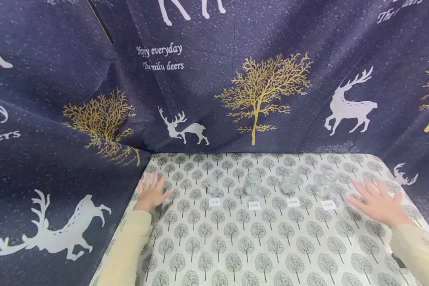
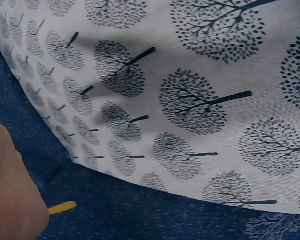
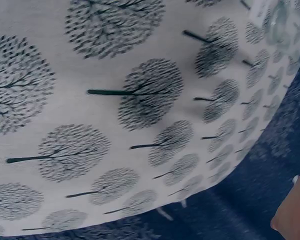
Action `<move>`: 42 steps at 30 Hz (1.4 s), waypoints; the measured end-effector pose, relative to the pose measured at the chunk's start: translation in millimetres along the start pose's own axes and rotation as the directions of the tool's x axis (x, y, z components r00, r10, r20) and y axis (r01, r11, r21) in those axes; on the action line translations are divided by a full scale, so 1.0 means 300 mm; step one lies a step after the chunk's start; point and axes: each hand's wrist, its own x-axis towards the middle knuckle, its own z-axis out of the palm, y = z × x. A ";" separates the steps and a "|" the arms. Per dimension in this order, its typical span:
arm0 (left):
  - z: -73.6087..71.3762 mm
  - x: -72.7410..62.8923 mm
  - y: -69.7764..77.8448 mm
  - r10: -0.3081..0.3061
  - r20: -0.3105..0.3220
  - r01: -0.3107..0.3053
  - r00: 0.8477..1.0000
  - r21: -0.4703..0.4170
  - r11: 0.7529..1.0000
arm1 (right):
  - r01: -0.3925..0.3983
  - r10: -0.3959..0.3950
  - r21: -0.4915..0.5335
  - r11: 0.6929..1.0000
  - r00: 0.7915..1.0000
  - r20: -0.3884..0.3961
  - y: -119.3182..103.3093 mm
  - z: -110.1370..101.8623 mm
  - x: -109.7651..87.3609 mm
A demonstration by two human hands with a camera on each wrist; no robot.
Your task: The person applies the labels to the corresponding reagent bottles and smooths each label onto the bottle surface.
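Four-sided table space holds a row of clear glass bottles: a small one [image 1: 212, 185] at left, then larger ones, a bottle [image 1: 252, 183], another bottle [image 1: 290, 182] and a bottle [image 1: 325, 184] at right. My left hand [image 1: 151, 193] is spread with straight fingers near the table's left edge, left of the small bottle and apart from it. On the other side, my right hand [image 1: 378, 201] has its fingers spread, to the right of the rightmost bottle without touching it. Neither hand holds anything.
White printed labels lie before the bottles, such as a label [image 1: 214, 202] and a label [image 1: 329, 205]. A tree-patterned cloth [image 1: 232, 254] covers the table. Dark blue curtains [image 1: 207, 87] stand behind and at the sides. A small dark object [image 1: 398, 260] lies by the right sleeve.
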 end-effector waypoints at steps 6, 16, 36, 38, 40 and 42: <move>-0.018 0.015 0.033 0.046 -0.052 -0.044 0.998 0.026 0.999 | 0.054 -0.055 -0.023 0.998 0.998 -0.036 -0.075 -0.016 0.025; -0.041 0.025 0.097 0.183 -0.190 -0.173 0.965 0.067 0.983 | 0.193 -0.205 -0.094 0.977 0.969 -0.137 -0.273 -0.038 0.089; 0.098 0.021 0.249 0.157 -0.063 -0.165 0.986 -0.571 0.804 | 0.469 -0.430 0.262 0.843 0.882 -0.194 -0.731 0.085 0.138; 0.114 0.028 0.261 0.159 -0.029 -0.143 0.987 -0.616 0.775 | 0.454 -0.410 0.356 0.817 0.891 -0.195 -0.777 0.110 0.149; 0.129 0.034 0.271 0.168 -0.006 -0.131 0.986 -0.651 0.748 | 0.435 -0.391 0.455 0.777 0.900 -0.192 -0.821 0.137 0.164; 0.143 0.040 0.281 0.171 0.014 -0.117 0.985 -0.674 0.729 | 0.398 -0.368 0.559 0.727 0.914 -0.172 -0.861 0.164 0.181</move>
